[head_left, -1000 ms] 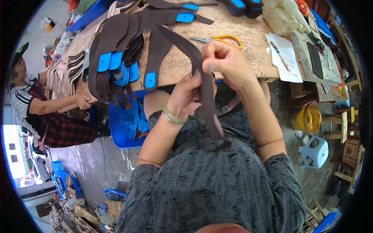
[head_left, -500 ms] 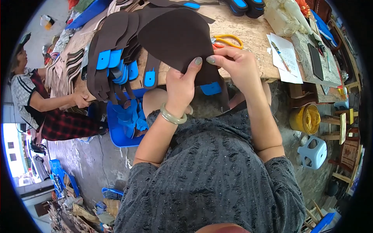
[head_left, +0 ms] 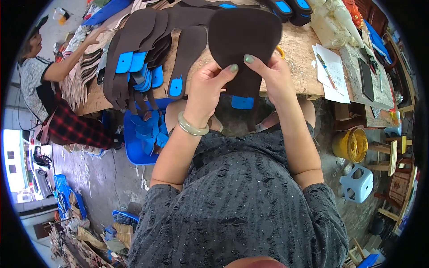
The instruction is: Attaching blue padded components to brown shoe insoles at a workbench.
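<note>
Being held up at upper centre: dark brown sole piece, pinched by left hand and right hand, raised above surface seemingly for inspection.

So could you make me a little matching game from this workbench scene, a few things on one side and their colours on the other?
Things:
1. leather piece held in both hands
2. bangle on the left wrist
3. bucket on the floor
4. small stool

Colours:
a. yellow
b. dark brown
c. pale blue
d. pale green

Pairs: 1-b, 2-d, 3-a, 4-c
</note>
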The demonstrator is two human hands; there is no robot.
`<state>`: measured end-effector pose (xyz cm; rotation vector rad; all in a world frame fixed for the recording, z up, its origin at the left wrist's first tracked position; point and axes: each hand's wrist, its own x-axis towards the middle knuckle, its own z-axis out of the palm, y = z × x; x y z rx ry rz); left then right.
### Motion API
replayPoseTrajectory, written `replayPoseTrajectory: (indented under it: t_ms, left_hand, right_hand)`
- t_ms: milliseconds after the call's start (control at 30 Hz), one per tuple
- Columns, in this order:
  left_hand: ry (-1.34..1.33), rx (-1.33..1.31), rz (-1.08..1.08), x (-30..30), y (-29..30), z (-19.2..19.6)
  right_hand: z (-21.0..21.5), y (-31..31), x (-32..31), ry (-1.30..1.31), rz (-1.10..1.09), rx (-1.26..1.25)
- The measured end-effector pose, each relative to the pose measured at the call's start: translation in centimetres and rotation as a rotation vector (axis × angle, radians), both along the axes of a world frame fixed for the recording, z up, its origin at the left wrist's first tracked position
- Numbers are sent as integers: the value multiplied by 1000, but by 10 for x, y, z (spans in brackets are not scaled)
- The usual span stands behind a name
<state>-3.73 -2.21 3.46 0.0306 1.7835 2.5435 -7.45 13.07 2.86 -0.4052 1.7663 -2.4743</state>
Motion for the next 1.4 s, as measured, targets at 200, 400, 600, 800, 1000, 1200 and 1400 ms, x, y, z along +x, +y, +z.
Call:
replayPoseTrajectory:
  t_ms: [200,400,600,800,1000,1200,1400]
  left_hand:
    - [-105,182,-162,-9,-2,-18]
    - [-84,287,-342,-5,4,-28]
    - [-82,246,-441,-7,-6,-55]
    - [2,98,-434,2,5,-48]
    - [-224,217,-448,0,14,-52]
    - [-99,-7,-234,-9,-20,-55]
    - [214,-150,-178,2,-1,-8]
  right_hand:
    - [16,1,7,-241,154,-265]
    - [6,-9,8,-301,188,-492]
    - [26,-4,19,-219,410,-307]
    - [32,-1,22,-342,493,-314]
    - [28,-8,16,-92,423,-265]
    - [21,-2,3,-145,289,-161]
    - [21,-21,-9,156,241,221]
